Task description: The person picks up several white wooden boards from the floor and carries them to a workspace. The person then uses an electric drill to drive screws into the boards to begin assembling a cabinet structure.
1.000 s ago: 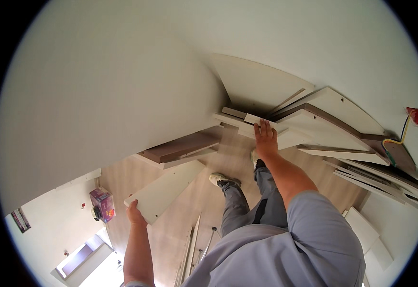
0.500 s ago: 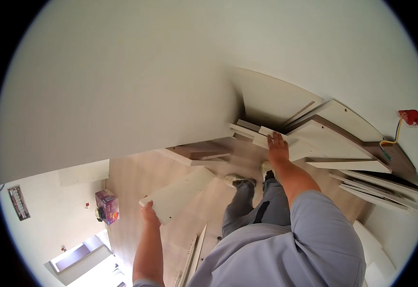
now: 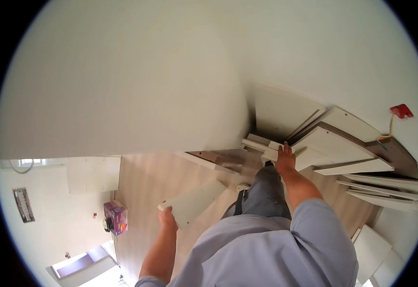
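My left hand grips one end of a white rectangular board. The board hangs tilted over the floor at my left and has a small dark hole near its edge. My right hand lies with fingers stretched out on the upper edges of short, narrow white boards, which stand in the wall corner. Beside that hand, a larger white panel leans with other panels, some brown-edged, against the wall.
More white panels are stacked at the right. A low white and brown piece lies by the left wall. A purple box stands farther left on the wood floor. Wires hang from a red wall box.
My legs have moved toward the leaning panels, one foot now close below the narrow boards. The held board has come along in my left hand. My right hand stays on the narrow boards.
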A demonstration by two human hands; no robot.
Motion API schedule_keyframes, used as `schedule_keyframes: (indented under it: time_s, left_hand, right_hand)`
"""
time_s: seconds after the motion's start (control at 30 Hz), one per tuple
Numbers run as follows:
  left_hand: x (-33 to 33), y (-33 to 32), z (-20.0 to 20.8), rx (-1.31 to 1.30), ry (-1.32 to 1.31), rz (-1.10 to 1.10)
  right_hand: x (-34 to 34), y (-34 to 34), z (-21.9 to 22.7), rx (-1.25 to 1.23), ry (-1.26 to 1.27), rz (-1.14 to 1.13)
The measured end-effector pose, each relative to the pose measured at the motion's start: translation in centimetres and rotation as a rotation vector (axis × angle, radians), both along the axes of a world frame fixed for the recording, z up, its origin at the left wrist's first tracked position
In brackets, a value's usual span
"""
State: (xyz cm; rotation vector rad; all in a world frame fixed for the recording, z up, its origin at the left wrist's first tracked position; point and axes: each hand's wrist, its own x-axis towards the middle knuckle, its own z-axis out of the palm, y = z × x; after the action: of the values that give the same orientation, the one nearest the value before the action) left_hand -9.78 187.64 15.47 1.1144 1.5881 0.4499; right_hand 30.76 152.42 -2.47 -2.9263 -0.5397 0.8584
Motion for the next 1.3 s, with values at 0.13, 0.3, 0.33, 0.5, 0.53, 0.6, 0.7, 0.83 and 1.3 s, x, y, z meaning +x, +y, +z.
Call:
schedule_keyframes:
  time_s: [0.13, 0.3, 0.33, 0.5, 0.53, 0.6, 0.7, 0.83, 1.3]
  left_hand:
    - [-2.3, 1.8, -2.2, -0.103, 0.0, 0.109]
    - [0.0, 0.7, 0.2, 0.009, 0.009, -0.054]
    - [0.2, 0.7, 0.4, 0.032, 0.02, -0.114]
    - [0.8, 1.5, 0.2, 0.046, 0.059, -0.202]
    - [0.8, 1.5, 0.4, 0.033, 0.069, -0.216]
    - [1.6, 0.9, 1.2, 0.001, 0.072, -0.198]
    - [3.3, 0.1, 2.3, 0.014, 0.124, -0.191]
    - [2.0, 0.1, 1.1, 0.031, 0.006, -0.13]
    - [-0.8, 1.2, -0.8, -0.061, 0.076, -0.128]
  right_hand:
    - [4.1, -2.2, 7.7, 0.509, -0.374, 0.057]
    - [10.4, -5.1, 23.0, 0.748, -0.869, 0.216]
    - [11.4, -5.2, 25.0, 0.674, -0.891, 0.155]
    - [11.9, -5.2, 23.2, 0.251, -0.854, 0.129]
    - [11.7, -4.8, 23.1, 0.225, -0.842, 0.122]
    - [11.1, -4.0, 23.4, 0.167, -0.817, 0.11]
    - [10.7, -4.4, 22.8, 0.163, -0.847, 0.147]
    - [7.1, -5.9, 23.4, 0.214, -0.771, 0.206]
    - [-9.8, -6.0, 19.2, 0.384, 0.002, 0.183]
